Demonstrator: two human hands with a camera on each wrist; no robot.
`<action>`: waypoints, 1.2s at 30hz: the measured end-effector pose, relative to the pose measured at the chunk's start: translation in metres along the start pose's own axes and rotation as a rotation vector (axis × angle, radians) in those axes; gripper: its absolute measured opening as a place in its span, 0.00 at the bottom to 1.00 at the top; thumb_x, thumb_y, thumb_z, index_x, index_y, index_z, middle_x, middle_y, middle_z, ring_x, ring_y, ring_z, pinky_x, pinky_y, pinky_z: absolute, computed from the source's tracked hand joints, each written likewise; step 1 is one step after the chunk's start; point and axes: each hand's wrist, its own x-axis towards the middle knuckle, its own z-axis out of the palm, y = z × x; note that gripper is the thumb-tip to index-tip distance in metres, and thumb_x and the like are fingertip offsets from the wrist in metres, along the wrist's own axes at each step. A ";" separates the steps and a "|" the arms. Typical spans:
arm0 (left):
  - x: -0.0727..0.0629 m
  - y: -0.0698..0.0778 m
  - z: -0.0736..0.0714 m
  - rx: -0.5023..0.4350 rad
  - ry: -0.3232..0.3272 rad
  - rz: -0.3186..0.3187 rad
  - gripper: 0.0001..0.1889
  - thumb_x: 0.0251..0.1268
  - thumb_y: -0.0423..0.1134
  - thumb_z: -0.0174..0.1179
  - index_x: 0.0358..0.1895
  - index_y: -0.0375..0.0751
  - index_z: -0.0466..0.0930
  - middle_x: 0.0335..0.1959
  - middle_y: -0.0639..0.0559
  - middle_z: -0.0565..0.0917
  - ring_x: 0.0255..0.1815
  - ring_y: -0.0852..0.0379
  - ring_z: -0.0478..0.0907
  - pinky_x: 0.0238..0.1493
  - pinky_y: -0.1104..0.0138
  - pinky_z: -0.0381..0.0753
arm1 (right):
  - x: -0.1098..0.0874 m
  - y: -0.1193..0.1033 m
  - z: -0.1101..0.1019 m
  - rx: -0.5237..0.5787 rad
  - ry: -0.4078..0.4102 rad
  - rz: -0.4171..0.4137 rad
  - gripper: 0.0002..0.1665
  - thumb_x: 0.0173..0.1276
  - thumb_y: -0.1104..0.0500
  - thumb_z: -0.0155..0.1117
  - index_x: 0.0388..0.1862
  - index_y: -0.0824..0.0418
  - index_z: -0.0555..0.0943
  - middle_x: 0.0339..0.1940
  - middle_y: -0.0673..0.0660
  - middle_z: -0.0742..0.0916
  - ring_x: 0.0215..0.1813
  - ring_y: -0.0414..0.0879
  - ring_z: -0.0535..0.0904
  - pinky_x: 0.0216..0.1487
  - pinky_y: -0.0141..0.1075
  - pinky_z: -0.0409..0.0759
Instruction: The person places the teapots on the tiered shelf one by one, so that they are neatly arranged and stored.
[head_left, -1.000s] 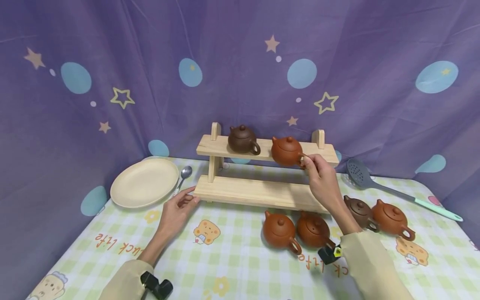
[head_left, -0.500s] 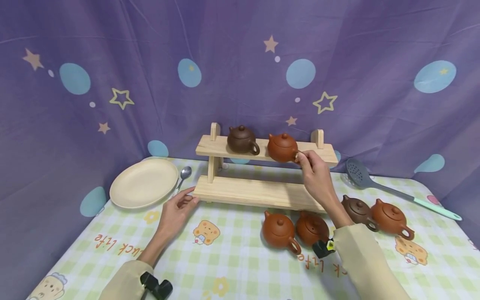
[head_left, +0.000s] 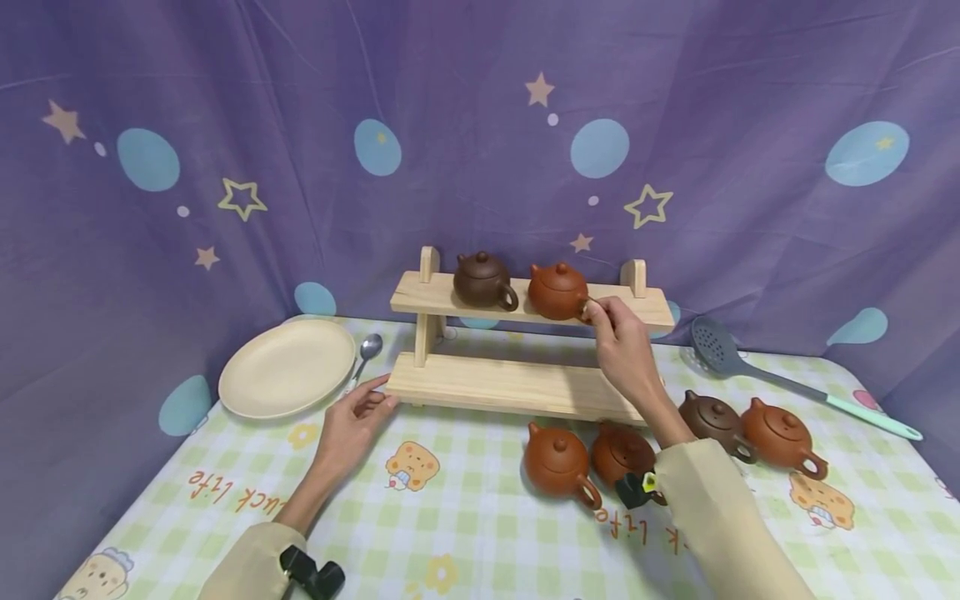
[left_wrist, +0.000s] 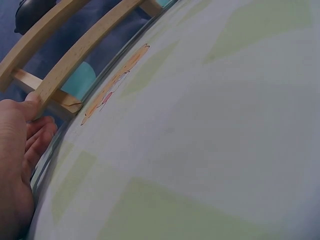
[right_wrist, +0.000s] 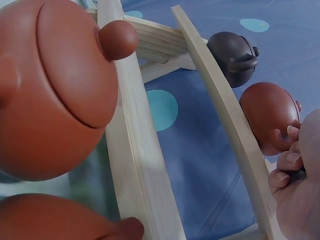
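My right hand (head_left: 626,346) pinches the handle of a reddish-brown teapot (head_left: 557,292) at the upper board of a two-tier wooden shelf (head_left: 510,385). In the right wrist view this teapot (right_wrist: 270,117) seems to sit on the board, upright; its handle is partly covered by my fingers. To its left on the same board stands a dark brown teapot (head_left: 482,280), a small gap apart. My left hand (head_left: 358,423) holds the left end of the lower board, its thumb (left_wrist: 31,104) against the edge and the other fingers curled below.
Two reddish-brown teapots (head_left: 557,461) stand before the shelf. Right of it are a dark teapot (head_left: 712,421), another reddish one (head_left: 782,435) and a grey slotted spatula (head_left: 757,371) with a mint handle end. A cream plate (head_left: 288,367) and a spoon (head_left: 367,350) lie left.
The reddish-brown teapot in my right hand has moved left along the upper board, slightly back, closer to the dark teapot. My left hand has stayed at the lower board's end.
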 end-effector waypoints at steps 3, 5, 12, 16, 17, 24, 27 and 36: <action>0.000 0.000 0.000 -0.001 0.001 0.001 0.24 0.73 0.42 0.68 0.67 0.38 0.79 0.42 0.45 0.88 0.42 0.58 0.84 0.48 0.76 0.81 | 0.001 -0.001 0.001 -0.012 0.006 -0.003 0.15 0.85 0.58 0.53 0.45 0.69 0.81 0.42 0.64 0.87 0.42 0.53 0.79 0.42 0.38 0.73; 0.000 0.000 0.000 0.001 0.001 0.003 0.24 0.72 0.41 0.68 0.67 0.38 0.79 0.42 0.45 0.88 0.42 0.59 0.84 0.48 0.76 0.81 | 0.002 -0.002 0.002 -0.017 0.006 0.000 0.15 0.85 0.58 0.53 0.45 0.69 0.81 0.42 0.64 0.87 0.42 0.54 0.80 0.41 0.39 0.73; 0.000 0.000 0.000 0.005 0.000 0.008 0.24 0.72 0.41 0.68 0.67 0.37 0.79 0.42 0.45 0.88 0.42 0.58 0.84 0.48 0.75 0.81 | 0.006 -0.004 0.006 -0.017 -0.005 0.008 0.16 0.85 0.57 0.53 0.45 0.68 0.81 0.42 0.64 0.88 0.45 0.56 0.83 0.44 0.42 0.76; 0.000 0.000 0.000 0.004 0.001 0.011 0.24 0.73 0.41 0.68 0.67 0.37 0.79 0.42 0.44 0.88 0.42 0.59 0.84 0.49 0.76 0.81 | 0.008 -0.005 0.007 -0.039 -0.006 0.008 0.16 0.85 0.56 0.53 0.45 0.67 0.82 0.42 0.63 0.88 0.45 0.55 0.83 0.45 0.45 0.77; 0.001 0.000 0.000 0.003 0.002 0.011 0.24 0.73 0.41 0.68 0.67 0.37 0.79 0.42 0.44 0.88 0.42 0.59 0.84 0.49 0.76 0.81 | 0.009 -0.006 0.007 -0.048 -0.006 0.010 0.16 0.85 0.56 0.53 0.45 0.67 0.82 0.42 0.63 0.88 0.46 0.55 0.84 0.46 0.45 0.77; 0.000 -0.001 0.001 0.004 0.003 0.008 0.24 0.72 0.40 0.68 0.67 0.36 0.79 0.42 0.44 0.88 0.42 0.58 0.85 0.48 0.76 0.81 | 0.010 -0.007 0.008 -0.091 0.000 0.033 0.16 0.85 0.55 0.54 0.45 0.65 0.83 0.41 0.62 0.88 0.42 0.53 0.81 0.43 0.43 0.75; 0.000 0.000 0.000 0.005 0.001 0.004 0.24 0.72 0.40 0.68 0.67 0.37 0.79 0.42 0.44 0.88 0.42 0.58 0.85 0.48 0.76 0.82 | 0.011 -0.008 0.008 -0.090 -0.001 0.041 0.16 0.84 0.55 0.54 0.45 0.65 0.83 0.40 0.61 0.88 0.39 0.52 0.78 0.40 0.42 0.73; 0.000 0.002 0.001 -0.002 0.001 -0.002 0.23 0.73 0.41 0.67 0.67 0.37 0.79 0.43 0.43 0.88 0.42 0.57 0.85 0.48 0.76 0.81 | 0.013 -0.008 0.006 -0.047 -0.035 0.070 0.19 0.85 0.52 0.53 0.47 0.66 0.83 0.38 0.63 0.87 0.33 0.50 0.74 0.35 0.39 0.71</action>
